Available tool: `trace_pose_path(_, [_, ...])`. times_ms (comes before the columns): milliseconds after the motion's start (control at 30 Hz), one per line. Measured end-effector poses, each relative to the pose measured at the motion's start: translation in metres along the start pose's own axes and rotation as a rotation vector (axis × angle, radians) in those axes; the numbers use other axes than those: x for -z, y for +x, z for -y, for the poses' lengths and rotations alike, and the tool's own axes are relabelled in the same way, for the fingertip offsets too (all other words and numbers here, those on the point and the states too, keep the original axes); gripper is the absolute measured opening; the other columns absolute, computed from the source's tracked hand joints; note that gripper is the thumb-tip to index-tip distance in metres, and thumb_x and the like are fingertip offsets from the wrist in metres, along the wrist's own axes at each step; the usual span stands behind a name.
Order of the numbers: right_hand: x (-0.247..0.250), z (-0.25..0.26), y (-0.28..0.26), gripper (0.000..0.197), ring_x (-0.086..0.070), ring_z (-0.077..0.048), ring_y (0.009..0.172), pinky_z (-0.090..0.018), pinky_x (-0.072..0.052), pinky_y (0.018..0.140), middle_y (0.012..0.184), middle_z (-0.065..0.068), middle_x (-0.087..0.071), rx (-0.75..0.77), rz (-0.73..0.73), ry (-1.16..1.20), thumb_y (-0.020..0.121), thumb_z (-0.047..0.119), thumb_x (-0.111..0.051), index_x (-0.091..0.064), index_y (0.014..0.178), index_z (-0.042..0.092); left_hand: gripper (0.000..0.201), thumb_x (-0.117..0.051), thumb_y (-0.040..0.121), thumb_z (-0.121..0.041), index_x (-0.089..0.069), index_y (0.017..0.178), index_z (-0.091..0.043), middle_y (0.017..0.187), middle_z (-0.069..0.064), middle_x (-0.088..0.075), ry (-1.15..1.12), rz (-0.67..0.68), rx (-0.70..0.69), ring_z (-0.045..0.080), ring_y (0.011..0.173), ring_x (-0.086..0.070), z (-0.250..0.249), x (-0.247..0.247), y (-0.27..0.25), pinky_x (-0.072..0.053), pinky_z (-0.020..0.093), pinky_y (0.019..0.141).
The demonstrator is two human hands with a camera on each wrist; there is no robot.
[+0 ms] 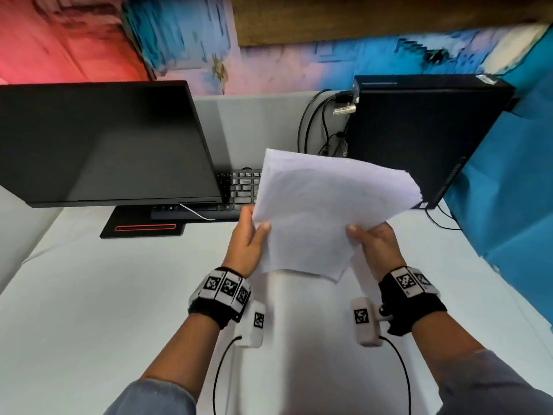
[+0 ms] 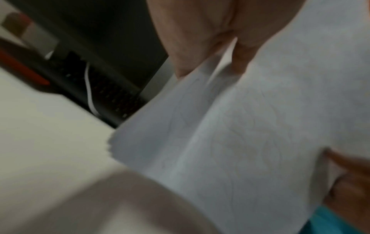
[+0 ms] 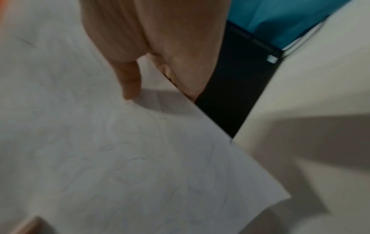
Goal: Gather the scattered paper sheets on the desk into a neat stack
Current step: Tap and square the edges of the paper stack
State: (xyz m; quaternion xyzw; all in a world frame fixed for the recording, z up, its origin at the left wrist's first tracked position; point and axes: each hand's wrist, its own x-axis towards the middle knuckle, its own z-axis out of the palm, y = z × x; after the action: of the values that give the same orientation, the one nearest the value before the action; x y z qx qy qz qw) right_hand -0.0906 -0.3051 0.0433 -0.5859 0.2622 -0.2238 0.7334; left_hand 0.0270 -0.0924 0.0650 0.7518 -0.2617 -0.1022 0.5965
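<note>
A bundle of white paper sheets (image 1: 323, 211) is held up in the air above the white desk (image 1: 89, 310), tilted, with its edges not quite flush at the right corner. My left hand (image 1: 250, 235) grips the bundle's left edge, thumb on top. My right hand (image 1: 374, 244) grips its lower right edge, thumb on the front. In the left wrist view the paper sheets (image 2: 250, 134) fill the frame, pinched between thumb and fingers (image 2: 200, 39). In the right wrist view the thumb (image 3: 130, 76) presses on the sheets (image 3: 120, 150).
A black monitor (image 1: 101, 142) stands at the back left, a black keyboard (image 1: 236, 190) behind the paper, and a black computer tower (image 1: 419, 136) with cables at the back right. Blue cloth (image 1: 508, 190) hangs along the right edge. Wrist camera cables trail toward me.
</note>
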Motion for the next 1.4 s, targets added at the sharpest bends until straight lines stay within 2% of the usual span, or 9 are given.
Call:
trace_pose_path(100, [-0.01,0.004,-0.001,0.03,-0.067,0.005,0.075,-0.014,-0.052,0.07,0.095,-0.001,-0.067,0.075,0.003,-0.127,0.088,-0.01,-0.053,-0.054,0.117,-0.001,0.021,-0.045,0.095,-0.004,-0.037,0.109,-0.018,0.103,-0.016,-0.054,-0.068,-0.137,0.054,-0.019,0.09,-0.056,0.025,-0.015,-0.022,-0.041,0.001,0.078])
trace_pose_path(200, [-0.012,-0.018,-0.011,0.04,-0.064,-0.008,0.093,-0.029,-0.047,0.088,0.11,-0.007,-0.063,0.047,0.036,-0.232,0.088,-0.005,-0.055,-0.049,0.127,0.001,0.014,-0.041,0.097,-0.003,-0.034,0.106,-0.013,0.1,-0.015,-0.053,-0.07,-0.199,0.167,-0.006,0.091,-0.055,0.051,-0.023,-0.037,-0.042,0.004,0.075])
trace_pose_path(300, [-0.007,-0.046,-0.017,0.056,-0.054,-0.024,0.118,-0.041,-0.042,0.103,0.129,-0.006,-0.056,-0.044,0.036,-0.219,0.081,0.012,-0.058,-0.042,0.133,0.02,0.014,-0.039,0.098,-0.007,-0.032,0.111,-0.01,0.104,-0.018,-0.051,-0.045,-0.189,0.215,-0.011,0.094,-0.051,0.064,-0.027,-0.043,-0.039,-0.001,0.074])
trace_pose_path(367, [-0.006,-0.061,-0.017,0.053,-0.051,-0.025,0.123,-0.045,-0.039,0.107,0.131,-0.002,-0.054,-0.082,0.038,-0.226,0.08,0.016,-0.056,-0.042,0.128,0.033,0.012,-0.037,0.099,-0.008,-0.032,0.11,-0.01,0.102,-0.014,-0.052,0.001,-0.182,0.221,0.003,0.092,-0.054,0.064,-0.027,-0.043,-0.038,0.0,0.07])
trace_pose_path(500, [-0.018,-0.053,-0.014,0.039,-0.05,-0.017,0.111,-0.02,-0.035,0.091,0.118,-0.003,-0.053,-0.054,-0.051,-0.376,0.091,-0.002,-0.048,-0.044,0.128,0.011,0.01,-0.039,0.098,-0.01,-0.037,0.107,-0.007,0.097,0.002,-0.057,0.171,-0.161,0.223,0.019,0.087,-0.053,0.062,-0.017,-0.031,-0.036,0.021,0.071])
trace_pose_path(633, [-0.031,-0.061,-0.001,0.029,-0.055,-0.027,0.106,-0.021,-0.036,0.083,0.12,-0.021,-0.057,-0.137,-0.077,-0.61,0.092,0.002,-0.048,-0.048,0.119,-0.006,0.017,-0.045,0.094,-0.012,-0.038,0.08,-0.007,0.071,0.003,-0.047,0.381,-0.079,0.405,0.024,0.076,-0.045,0.066,0.002,-0.015,-0.027,0.027,0.062])
trace_pose_path(933, [-0.057,-0.102,0.004,0.04,-0.05,-0.034,0.124,-0.033,-0.042,0.099,0.133,-0.024,-0.051,-0.608,0.143,-0.948,0.093,0.01,-0.04,-0.047,0.13,-0.006,0.013,-0.049,0.085,-0.011,-0.047,0.072,-0.01,0.11,0.021,-0.064,0.562,0.055,0.802,0.034,0.098,-0.058,0.106,0.023,-0.024,-0.037,0.029,0.072])
trace_pose_path(1300, [-0.066,-0.108,0.022,0.03,-0.059,-0.036,0.112,-0.025,-0.036,0.071,0.117,-0.022,-0.063,-0.615,0.07,-1.066,0.087,0.009,-0.054,-0.061,0.109,-0.01,0.015,-0.052,0.077,-0.007,-0.052,0.062,-0.011,0.072,0.007,-0.057,0.519,-0.043,0.883,0.028,0.074,-0.053,0.116,0.022,-0.014,-0.04,0.027,0.065])
trace_pose_path(1400, [-0.065,-0.111,0.027,0.013,-0.059,-0.035,0.112,-0.024,-0.035,0.072,0.098,-0.016,-0.058,-0.608,0.08,-1.066,0.086,0.01,-0.054,-0.059,0.081,-0.001,0.018,-0.053,0.078,-0.008,-0.052,0.061,-0.012,0.066,0.005,-0.055,0.5,-0.062,0.887,0.027,0.071,-0.052,0.118,0.022,-0.01,-0.039,0.026,0.064])
